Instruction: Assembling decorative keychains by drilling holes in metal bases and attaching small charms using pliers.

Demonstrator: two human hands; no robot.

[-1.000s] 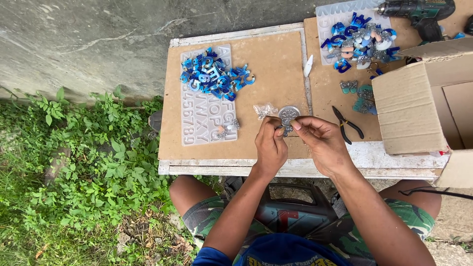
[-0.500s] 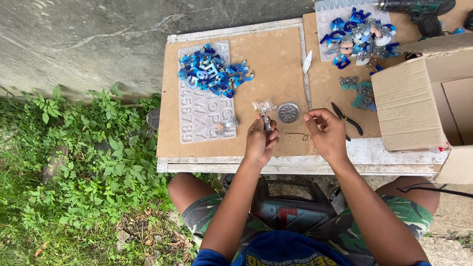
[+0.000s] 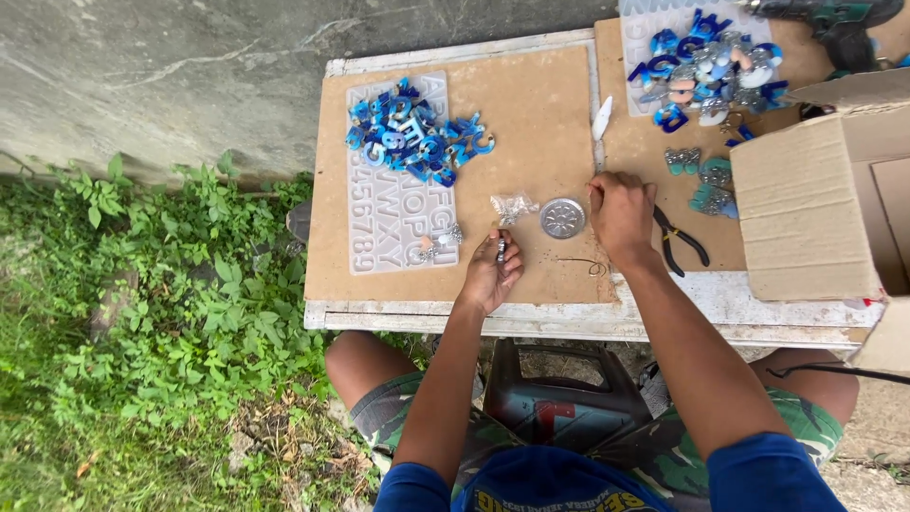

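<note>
My left hand [image 3: 491, 275] pinches a small dark metal piece [image 3: 500, 249] just above the brown board [image 3: 531, 114]. My right hand [image 3: 621, 213] rests knuckles up on the board, with its fingertips curled down between a round metal tin lid [image 3: 562, 218] and black pliers [image 3: 681, 245]. Whatever is under those fingers is hidden. A small clear bag of metal bits [image 3: 513, 206] lies left of the lid. A thin wire loop [image 3: 586, 265] lies near the board's front edge.
A pale silicone letter mould [image 3: 398, 213] carries a heap of blue letter pieces [image 3: 417, 137]. More blue pieces [image 3: 706, 66] are at the back right, beside a drill [image 3: 839, 24]. An open cardboard box [image 3: 806, 213] stands at the right. Weeds [image 3: 171, 313] grow to the left.
My hands have parted. The round lid was put down on the board, the right hand moved right toward the pliers, and the left stayed near the front with the small metal piece.
</note>
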